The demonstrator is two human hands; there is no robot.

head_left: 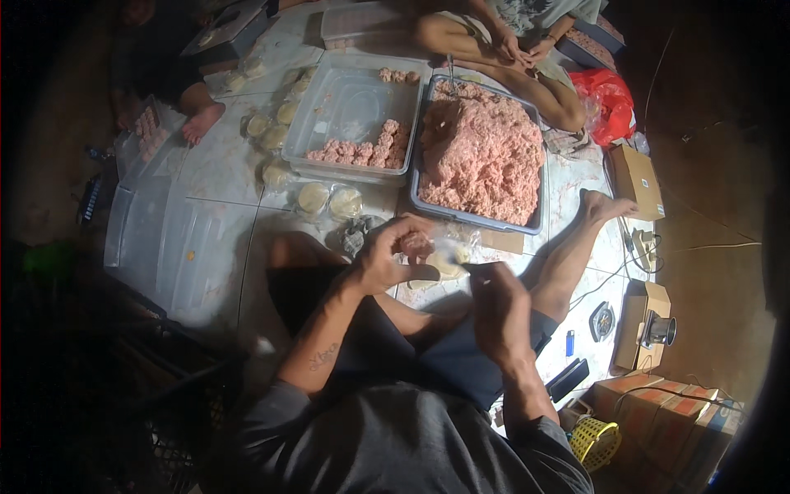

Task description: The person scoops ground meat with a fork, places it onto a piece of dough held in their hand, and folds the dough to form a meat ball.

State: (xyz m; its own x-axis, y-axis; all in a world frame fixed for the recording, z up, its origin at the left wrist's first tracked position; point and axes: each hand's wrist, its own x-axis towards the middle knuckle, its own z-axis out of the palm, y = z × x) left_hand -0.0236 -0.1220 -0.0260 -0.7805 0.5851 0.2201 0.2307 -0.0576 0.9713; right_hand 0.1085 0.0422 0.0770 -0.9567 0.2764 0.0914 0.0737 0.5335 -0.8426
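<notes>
I'm watching the left hand [380,257] half curled, fingers and thumb cupped around what looks like a pink lump of minced meat [416,245], while the right hand [504,311] is bunched nearly closed, its fingertips too blurred for me to tell what it grips. Pale round wrappers [448,268] lie between and just beyond them, with the grey tub [473,219] of heaped mince [481,156] farther out, beside a clear plastic bin [350,107].
</notes>
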